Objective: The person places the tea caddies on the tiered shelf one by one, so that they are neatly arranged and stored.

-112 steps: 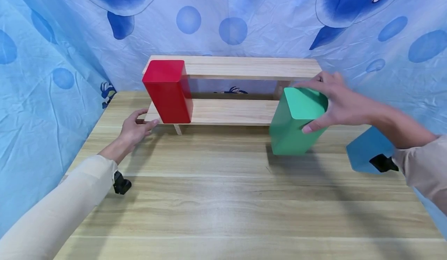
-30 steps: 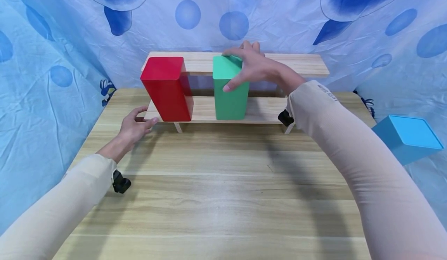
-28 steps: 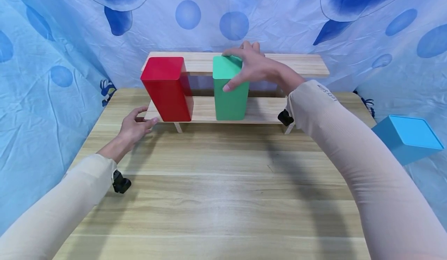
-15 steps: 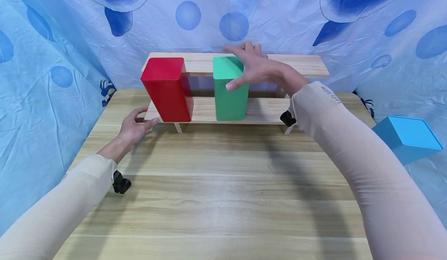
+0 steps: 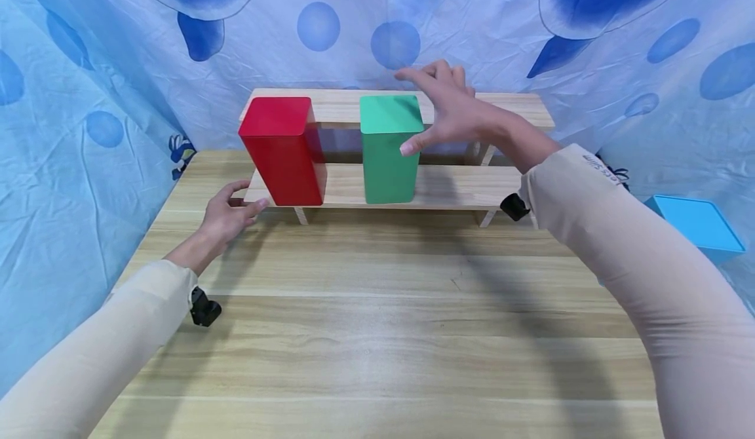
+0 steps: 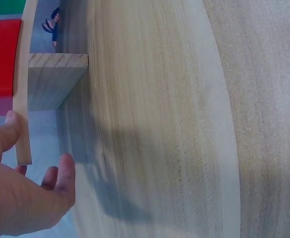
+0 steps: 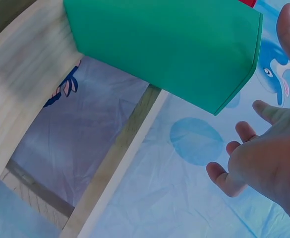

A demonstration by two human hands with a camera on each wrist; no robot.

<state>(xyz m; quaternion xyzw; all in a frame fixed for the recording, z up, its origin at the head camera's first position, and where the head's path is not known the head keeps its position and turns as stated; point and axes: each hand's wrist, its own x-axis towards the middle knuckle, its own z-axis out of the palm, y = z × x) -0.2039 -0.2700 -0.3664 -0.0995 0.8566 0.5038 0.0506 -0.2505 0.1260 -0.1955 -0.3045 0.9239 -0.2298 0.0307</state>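
Observation:
A two-tier wooden shelf [image 5: 472,187] stands at the back of the table. My left hand [image 5: 224,219] grips the left end of its lower board; in the left wrist view the thumb [image 6: 6,133] presses one face while the fingers lie at the other. Upright on that board stand a red box [image 5: 286,167] at the left and a green box [image 5: 389,167] near the middle. My right hand [image 5: 457,108] hovers beside the green box's upper right, thumb and fingers spread. The right wrist view shows a gap between those fingers and the green box [image 7: 169,49].
A blue box [image 5: 702,223] sits at the right side, partly hidden behind my right sleeve [image 5: 625,249]. The upper board [image 5: 513,106] runs behind the boxes. A blue curtain [image 5: 354,6] with whale prints hangs close behind and on both sides of the wooden table [image 5: 366,334].
My right hand carried the green box from the right onto the lower board, let go of it, and has moved off rightward. The left hand and the red box have kept their places.

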